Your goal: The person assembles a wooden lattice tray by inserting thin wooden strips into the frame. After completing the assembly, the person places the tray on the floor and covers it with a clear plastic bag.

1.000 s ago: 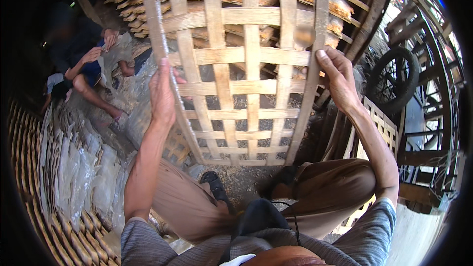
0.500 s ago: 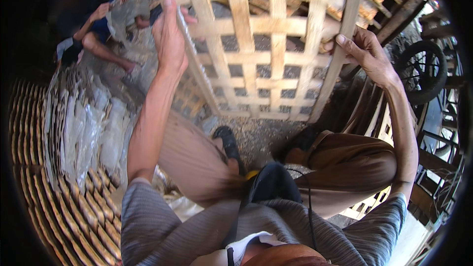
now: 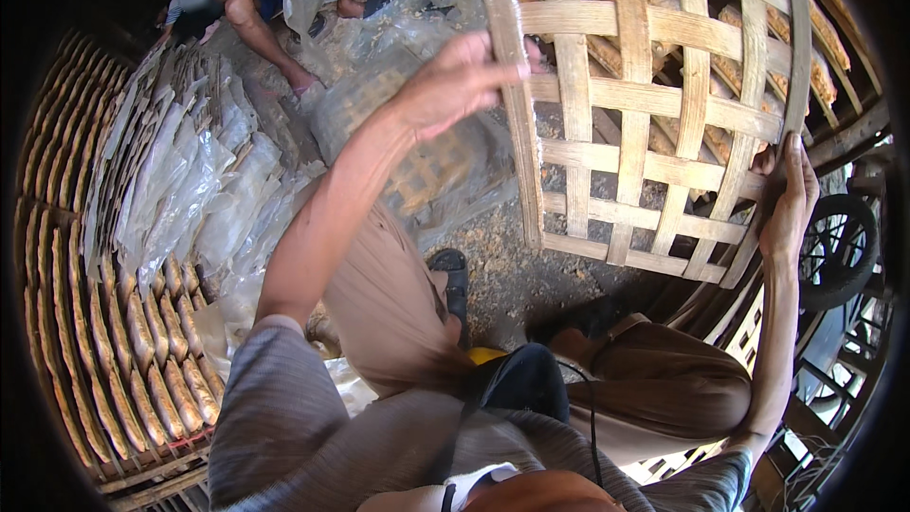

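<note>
Woven bamboo rack [image 3: 697,52], one, held in front of the knees; since the earlier frames, it has been shifted toward the person's right. Its left rail is grasped by the fingers of the left hand [image 3: 450,85] (slightly blurred), its right rail by those of the right hand [image 3: 791,204]. The ground [image 3: 502,270] is littered with pale crumbs; plastic sheets [image 3: 166,161] are piled at left, above rows of brown-edged slabs [image 3: 171,398]. Counted: inner upright slats, four; co-worker [image 3: 254,30], at least one; tyred wheel [image 3: 839,296], one at right.
</note>
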{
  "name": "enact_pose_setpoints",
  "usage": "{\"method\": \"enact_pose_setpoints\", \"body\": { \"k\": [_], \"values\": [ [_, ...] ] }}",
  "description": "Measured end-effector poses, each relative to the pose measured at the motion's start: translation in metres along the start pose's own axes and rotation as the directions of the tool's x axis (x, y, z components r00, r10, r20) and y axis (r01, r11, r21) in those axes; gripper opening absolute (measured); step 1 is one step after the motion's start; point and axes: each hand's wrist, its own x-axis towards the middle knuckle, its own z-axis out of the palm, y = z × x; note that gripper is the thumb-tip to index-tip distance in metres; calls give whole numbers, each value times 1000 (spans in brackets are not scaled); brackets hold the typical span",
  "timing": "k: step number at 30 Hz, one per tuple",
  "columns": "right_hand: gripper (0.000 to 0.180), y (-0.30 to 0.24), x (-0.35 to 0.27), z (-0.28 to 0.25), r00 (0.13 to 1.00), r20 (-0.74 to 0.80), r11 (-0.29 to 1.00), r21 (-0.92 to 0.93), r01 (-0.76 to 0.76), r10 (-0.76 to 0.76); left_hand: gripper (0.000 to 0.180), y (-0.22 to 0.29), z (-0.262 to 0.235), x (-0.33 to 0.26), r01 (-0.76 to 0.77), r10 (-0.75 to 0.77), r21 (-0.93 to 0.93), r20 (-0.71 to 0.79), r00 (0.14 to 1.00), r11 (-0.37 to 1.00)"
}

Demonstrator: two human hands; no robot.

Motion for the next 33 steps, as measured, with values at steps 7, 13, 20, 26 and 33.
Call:
{"method": "enact_pose_setpoints", "body": {
  "k": [7,13,20,26,33],
  "values": [
    [31,-5,-5,-1,999,-38,1000,-18,25,-25,39,3,33,-17,41,-28,41,-277,960,998],
    [38,-22,-21,30,995,-79,997,-57,60,-65,29,11,39,-18,139,132,430,-542,830,892],
    [40,-21,-33,37,991,-36,988,-91,126,-130,28,-16,31,-20,174,238,567,-579,780,805],
    [50,-11,-18,23,992,-111,997,-63,54,-61,32,-2,38,-32,-158,99,-119,-397,912,980],
    [38,-19,-25,31,990,-103,994,-51,94,-99,41,-6,34,-33,-263,250,36,-463,851,964]
  ]
}}
